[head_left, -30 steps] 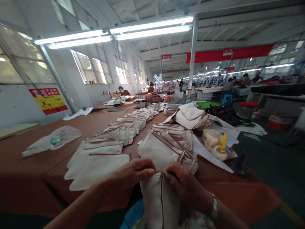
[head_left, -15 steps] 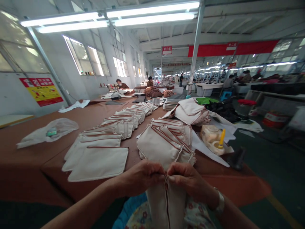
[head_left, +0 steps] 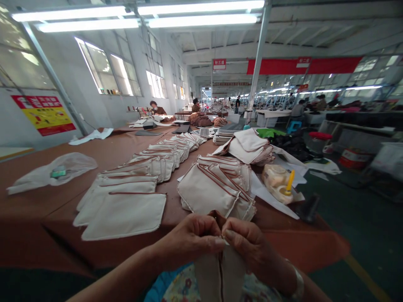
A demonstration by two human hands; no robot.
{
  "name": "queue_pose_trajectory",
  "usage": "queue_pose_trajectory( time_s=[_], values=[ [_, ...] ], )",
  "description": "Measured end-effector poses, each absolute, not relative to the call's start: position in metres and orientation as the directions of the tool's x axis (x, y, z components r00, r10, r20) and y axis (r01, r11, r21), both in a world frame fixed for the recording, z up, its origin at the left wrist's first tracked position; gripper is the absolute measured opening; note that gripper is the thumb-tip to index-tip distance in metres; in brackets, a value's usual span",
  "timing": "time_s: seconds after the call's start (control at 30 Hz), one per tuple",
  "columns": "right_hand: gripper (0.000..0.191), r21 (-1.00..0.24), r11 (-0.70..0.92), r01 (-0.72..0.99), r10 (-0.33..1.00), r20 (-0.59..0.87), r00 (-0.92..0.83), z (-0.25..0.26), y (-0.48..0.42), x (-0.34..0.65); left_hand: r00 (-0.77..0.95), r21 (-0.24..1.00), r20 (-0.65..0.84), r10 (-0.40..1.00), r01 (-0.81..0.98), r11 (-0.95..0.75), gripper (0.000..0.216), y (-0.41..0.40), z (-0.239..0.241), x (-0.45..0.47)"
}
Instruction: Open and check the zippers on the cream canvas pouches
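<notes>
My left hand and my right hand meet at the bottom centre, both pinching the top edge of a cream fabric pouch with a brown zipper running down its middle. The pouch hangs over my lap, below the table's front edge. Just beyond my hands lies a pile of cream pouches with brown trim. To its left, a long overlapping row of flat pouches runs away from me on the brown table.
A clear plastic bag lies at the table's left. A tub with a yellow-handled tool and a black cone stand at the right edge. Another pouch stack sits further back. People work at distant tables.
My hands and the pouch have sunk lower in view and drawn closer together at the zipper top. The view has tilted up and shifted slightly.
</notes>
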State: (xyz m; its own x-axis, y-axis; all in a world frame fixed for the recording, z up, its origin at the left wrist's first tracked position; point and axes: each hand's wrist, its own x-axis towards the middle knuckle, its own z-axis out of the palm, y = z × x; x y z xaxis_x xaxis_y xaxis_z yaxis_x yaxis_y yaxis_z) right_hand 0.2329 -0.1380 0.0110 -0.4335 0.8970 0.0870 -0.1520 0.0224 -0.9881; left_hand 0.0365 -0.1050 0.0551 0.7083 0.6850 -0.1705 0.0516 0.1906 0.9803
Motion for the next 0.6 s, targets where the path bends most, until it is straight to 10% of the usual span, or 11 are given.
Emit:
queue_pose_trajectory(
  time_s=[0.23, 0.6],
  values=[
    [0.037, -0.997, 0.079, -0.02, 0.96, 0.082, -0.267, 0.006, -0.142, 0.224, 0.652, 0.982, -0.168, 0.74, 0.048, 0.18, 0.023, -0.108, 0.053, 0.039],
    [0.032, -0.898, -0.185, -0.4, 0.937, -0.038, -0.346, 0.005, -0.135, 0.208, 0.566, 0.952, -0.031, 0.824, 0.269, -0.149, 0.012, -0.106, 0.046, 0.035]
  ],
)
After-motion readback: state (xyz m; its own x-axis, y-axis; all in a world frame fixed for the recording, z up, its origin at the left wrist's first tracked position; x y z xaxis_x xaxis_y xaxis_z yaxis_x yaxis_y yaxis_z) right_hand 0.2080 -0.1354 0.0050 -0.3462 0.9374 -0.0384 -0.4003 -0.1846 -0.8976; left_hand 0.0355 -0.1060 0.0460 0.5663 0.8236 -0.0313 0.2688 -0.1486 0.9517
